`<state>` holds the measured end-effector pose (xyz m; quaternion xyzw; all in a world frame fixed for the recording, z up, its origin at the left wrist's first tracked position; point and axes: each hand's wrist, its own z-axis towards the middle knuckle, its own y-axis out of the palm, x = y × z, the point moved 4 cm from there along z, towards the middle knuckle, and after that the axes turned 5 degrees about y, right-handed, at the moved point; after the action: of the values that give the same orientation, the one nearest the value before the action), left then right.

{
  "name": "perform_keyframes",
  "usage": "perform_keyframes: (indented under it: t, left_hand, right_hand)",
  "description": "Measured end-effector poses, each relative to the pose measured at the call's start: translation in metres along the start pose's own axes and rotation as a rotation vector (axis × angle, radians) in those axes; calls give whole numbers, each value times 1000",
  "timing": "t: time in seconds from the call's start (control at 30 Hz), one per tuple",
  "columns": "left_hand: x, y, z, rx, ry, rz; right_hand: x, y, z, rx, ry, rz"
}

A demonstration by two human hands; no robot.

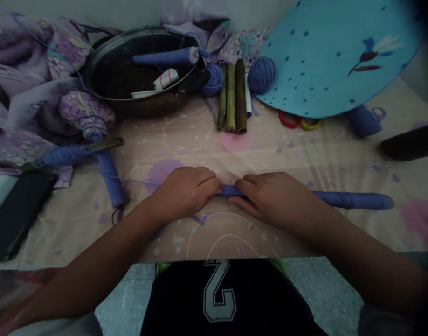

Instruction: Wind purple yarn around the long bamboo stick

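Note:
A long stick wrapped in blue-purple yarn [354, 200] lies level across the table near its front edge. My left hand [191, 190] is closed over the stick's left part, with the fingers curled down and their tips hidden. Close to its right, my right hand [275, 193] holds the same stick between thumb and fingers. A short wrapped stretch shows between the two hands. Thin yarn runs left from my left hand toward a doll-like figure of wrapped sticks [111, 175], which has a flowered cloth head [86, 112]. A loose yarn end [198, 220] lies below my left hand.
Behind stand a dark pan [130, 105] with a wrapped stick [168, 57] in it, blue yarn balls [262, 74], bamboo pieces [231, 98] and a blue fan-like board [312, 60] over red-handled scissors [289, 120]. A phone [20, 212] lies left; a dark rod [410, 141] right.

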<state>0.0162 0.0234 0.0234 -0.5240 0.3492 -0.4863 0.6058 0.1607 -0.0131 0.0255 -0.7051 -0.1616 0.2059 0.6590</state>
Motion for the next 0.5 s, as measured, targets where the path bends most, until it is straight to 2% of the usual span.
perform_keyframes:
  t: [0.2, 0.5]
  left_hand:
    - [-1, -1, -2, -62, -34, -79]
    - [-12, -1, -4, -59, -100, -339]
  right_hand:
    - [-5, 3, -1, 49, -108, -41]
    - [-4, 2, -3, 151, -226, -45]
